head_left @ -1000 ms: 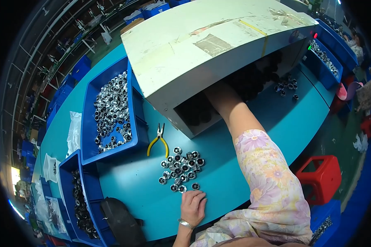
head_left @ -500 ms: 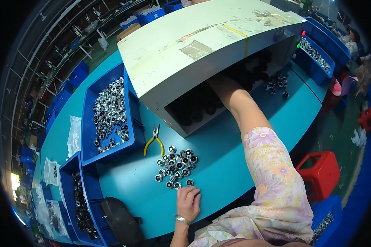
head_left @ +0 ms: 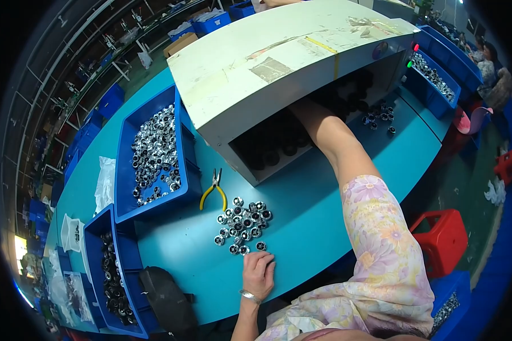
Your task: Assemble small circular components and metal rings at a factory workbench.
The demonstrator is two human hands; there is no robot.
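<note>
My left hand lies on the teal table just below a loose cluster of small round chrome-and-black parts. Its fingers are curled in, and whatever they may hold is hidden. One single chrome part sits right by its knuckles. My right forearm reaches into the dark front opening of a large white metal box. The right hand itself is lost in shadow inside. Dark round pieces show dimly within the opening. Yellow-handled pliers lie beyond the cluster, touched by neither hand.
At the left stand a blue bin of chrome parts and a blue bin of black parts. A black pouch lies beside them. More chrome parts sit right of the box, near another blue bin. A red stool stands at right.
The view has shifted slightly. Both my hands stay where they were, the left by the cluster and the right arm inside the box.
</note>
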